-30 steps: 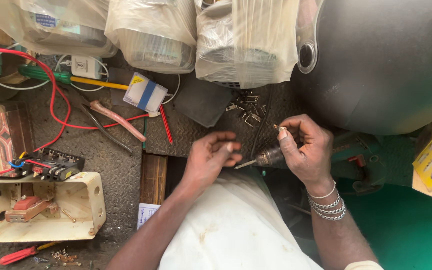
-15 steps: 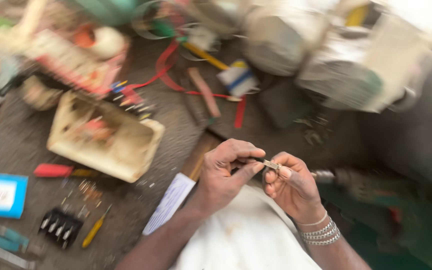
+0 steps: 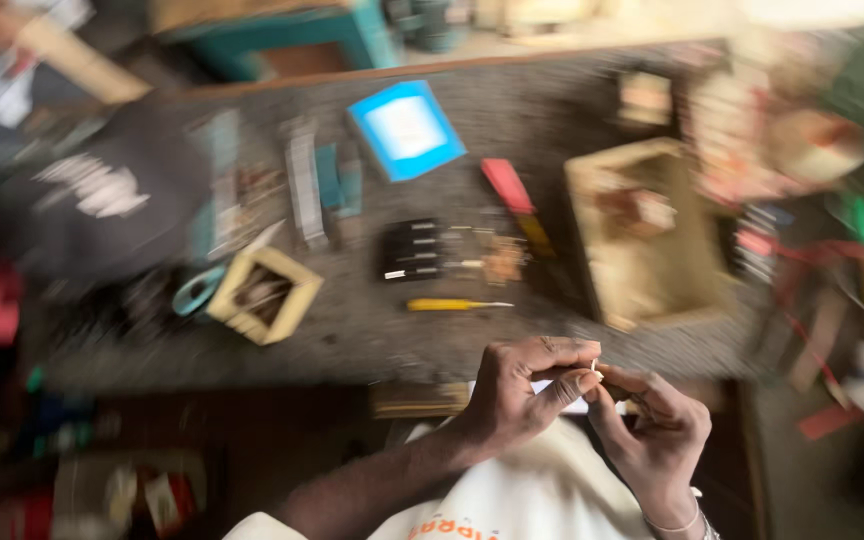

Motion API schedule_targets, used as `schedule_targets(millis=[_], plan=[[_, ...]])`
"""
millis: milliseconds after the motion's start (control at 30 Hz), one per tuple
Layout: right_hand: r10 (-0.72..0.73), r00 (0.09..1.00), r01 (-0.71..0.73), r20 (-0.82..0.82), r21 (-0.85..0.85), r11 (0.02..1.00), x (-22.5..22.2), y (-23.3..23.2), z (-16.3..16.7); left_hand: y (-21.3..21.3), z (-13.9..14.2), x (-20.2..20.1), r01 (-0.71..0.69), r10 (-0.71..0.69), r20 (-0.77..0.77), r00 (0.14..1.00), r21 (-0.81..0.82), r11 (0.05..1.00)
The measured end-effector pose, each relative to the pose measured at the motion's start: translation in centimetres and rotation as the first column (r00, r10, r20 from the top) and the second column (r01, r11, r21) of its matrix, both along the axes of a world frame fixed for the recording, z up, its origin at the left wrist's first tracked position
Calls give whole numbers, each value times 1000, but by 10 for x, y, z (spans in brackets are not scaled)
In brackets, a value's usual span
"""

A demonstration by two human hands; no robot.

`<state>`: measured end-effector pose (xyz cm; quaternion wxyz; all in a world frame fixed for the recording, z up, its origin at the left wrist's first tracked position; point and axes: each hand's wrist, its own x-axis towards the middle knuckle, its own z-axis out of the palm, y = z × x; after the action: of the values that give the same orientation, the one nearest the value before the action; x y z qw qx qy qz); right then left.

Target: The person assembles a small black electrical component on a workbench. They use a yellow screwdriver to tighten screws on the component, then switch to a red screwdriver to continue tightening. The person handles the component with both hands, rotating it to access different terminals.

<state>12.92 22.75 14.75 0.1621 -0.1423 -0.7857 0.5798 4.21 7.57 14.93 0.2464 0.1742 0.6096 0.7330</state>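
My left hand (image 3: 524, 395) and my right hand (image 3: 654, 432) meet fingertip to fingertip at the bottom of the view, above a white cloth (image 3: 537, 495) on my lap. Between the fingertips they pinch a small shiny metal piece (image 3: 595, 367). A thin dark tool shaft (image 3: 634, 396) seems to lie in my right hand, but blur hides its shape. Bracelets ring my right wrist. Both hands hover just in front of the grey worktop's near edge (image 3: 352, 340).
On the worktop lie a yellow screwdriver (image 3: 457, 304), a black bit holder (image 3: 412, 250), a red-handled tool (image 3: 507, 185), a blue box (image 3: 407, 130), a cream plastic housing (image 3: 642, 235) and a small wooden box (image 3: 264, 295). A black cap (image 3: 102, 190) sits left; red wires (image 3: 802, 260) trail right.
The view has swung left across the worktop and blurred. My hands have come together, fingertips now joined on the small metal piece.
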Motion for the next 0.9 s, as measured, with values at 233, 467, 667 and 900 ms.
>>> schedule_targets(millis=[233,467,667,900], plan=[[367,927,-363,76,425,829,-87,-102,21,-115,-37,-17,-317,317,15,948,56,947],[506,828,-560,240,378,737,-125,-154,20,-174,-78,-47,-371,267,458,848,154,916],[317,909,-414,270,669,618,-164,-122,13,-170,-119,-63,-365,334,440,834,-15,931],[439,774,-625,456,663,413,-215,-103,-17,-142,-142,-85,-473,485,307,819,-119,873]])
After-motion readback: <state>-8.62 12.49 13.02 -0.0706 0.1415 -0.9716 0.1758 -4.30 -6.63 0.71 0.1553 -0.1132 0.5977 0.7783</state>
